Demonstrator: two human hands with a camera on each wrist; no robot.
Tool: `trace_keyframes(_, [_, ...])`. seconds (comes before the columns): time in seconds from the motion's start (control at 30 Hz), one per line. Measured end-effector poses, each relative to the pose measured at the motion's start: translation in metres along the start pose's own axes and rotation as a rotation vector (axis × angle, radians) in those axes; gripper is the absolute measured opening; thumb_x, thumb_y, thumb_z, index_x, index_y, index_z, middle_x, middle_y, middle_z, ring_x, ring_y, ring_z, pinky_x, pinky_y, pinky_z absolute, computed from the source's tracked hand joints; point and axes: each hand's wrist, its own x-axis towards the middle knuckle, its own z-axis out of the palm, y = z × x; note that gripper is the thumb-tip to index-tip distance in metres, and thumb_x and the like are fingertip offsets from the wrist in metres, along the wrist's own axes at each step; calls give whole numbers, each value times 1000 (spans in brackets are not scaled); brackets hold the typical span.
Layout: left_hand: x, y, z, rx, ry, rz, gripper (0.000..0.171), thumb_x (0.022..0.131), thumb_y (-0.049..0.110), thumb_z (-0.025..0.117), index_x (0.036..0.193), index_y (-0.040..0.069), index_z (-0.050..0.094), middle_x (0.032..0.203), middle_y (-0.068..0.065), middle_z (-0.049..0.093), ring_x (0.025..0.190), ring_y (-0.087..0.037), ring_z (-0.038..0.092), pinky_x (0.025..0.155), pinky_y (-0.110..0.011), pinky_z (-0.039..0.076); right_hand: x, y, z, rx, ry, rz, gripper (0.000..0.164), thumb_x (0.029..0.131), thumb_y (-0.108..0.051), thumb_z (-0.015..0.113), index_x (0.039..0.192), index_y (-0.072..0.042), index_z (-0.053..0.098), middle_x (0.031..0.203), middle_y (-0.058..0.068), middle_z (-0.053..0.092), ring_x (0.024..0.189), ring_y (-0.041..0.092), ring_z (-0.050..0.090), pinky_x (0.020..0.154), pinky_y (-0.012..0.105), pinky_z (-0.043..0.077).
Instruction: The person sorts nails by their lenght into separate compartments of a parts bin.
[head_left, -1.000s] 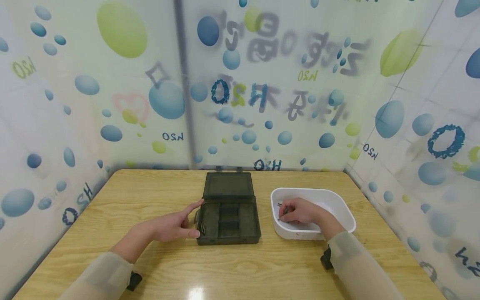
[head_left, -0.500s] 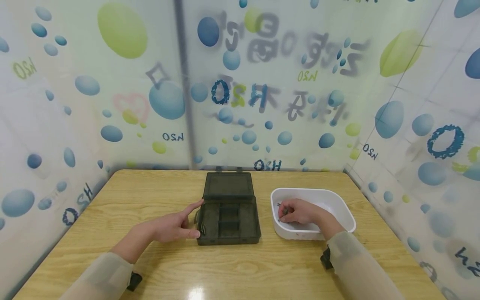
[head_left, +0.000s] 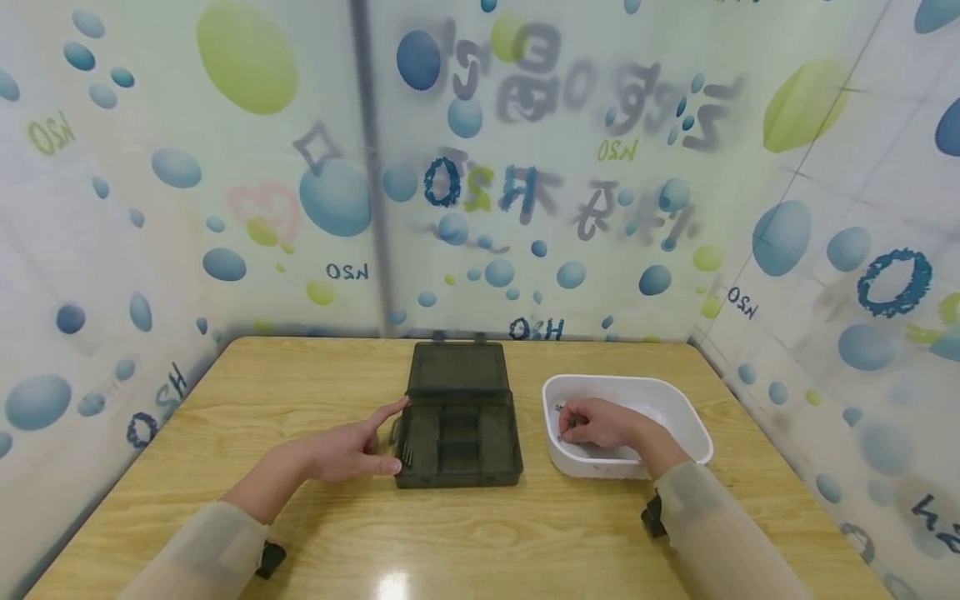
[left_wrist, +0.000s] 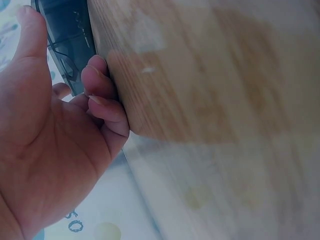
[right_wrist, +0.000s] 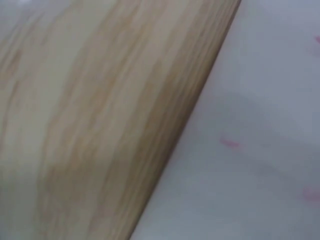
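A dark, see-through plastic box (head_left: 480,468) lies with its lid (head_left: 459,367) folded back. My left hand (head_left: 337,450) rests at its left side, the thumb by the front corner and the straight index finger by the back. The left wrist view shows the other fingers of that hand (left_wrist: 60,120) bent beside the box (left_wrist: 72,30). Several thin metal pieces, screw-like, lie in the box's left compartment. Inside a white tray (head_left: 626,468), my right hand (head_left: 603,422) pinches a small dark piece (head_left: 574,422), mostly hidden by the fingers. Small dark bits lie near its fingertips.
Both things stand on a wood-grain table (head_left: 450,542), the tray to the right of the box. A patterned curtain (head_left: 465,250) borders the table's back and sides. In the right wrist view only the table top (right_wrist: 90,125) and the tray's white outer wall (right_wrist: 240,165) show.
My right fingers shift very slightly within the tray. The left hand, the box and the tray stay where they were.
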Motion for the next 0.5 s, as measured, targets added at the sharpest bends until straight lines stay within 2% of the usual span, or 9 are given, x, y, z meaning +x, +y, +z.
trace_keyframes(0.3, [0, 0, 0, -4, -1, -9, 105, 105, 50, 73, 179, 24, 3, 83, -3, 58, 73, -16, 49, 68, -32, 39, -1, 0, -2, 20, 19, -29, 5, 108, -14, 70, 106, -11, 67, 96, 2, 63, 92, 18, 56, 87, 35, 43])
trace_keyframes(0.5, [0, 0, 1, -5, 2, -14, 105, 105, 51, 73, 179, 26, 3, 83, -3, 58, 73, -16, 49, 68, -32, 40, -1, 3, -4, 40, 63, 2, 4, 110, -21, 69, 110, -17, 68, 98, 2, 62, 93, 20, 57, 83, 33, 43])
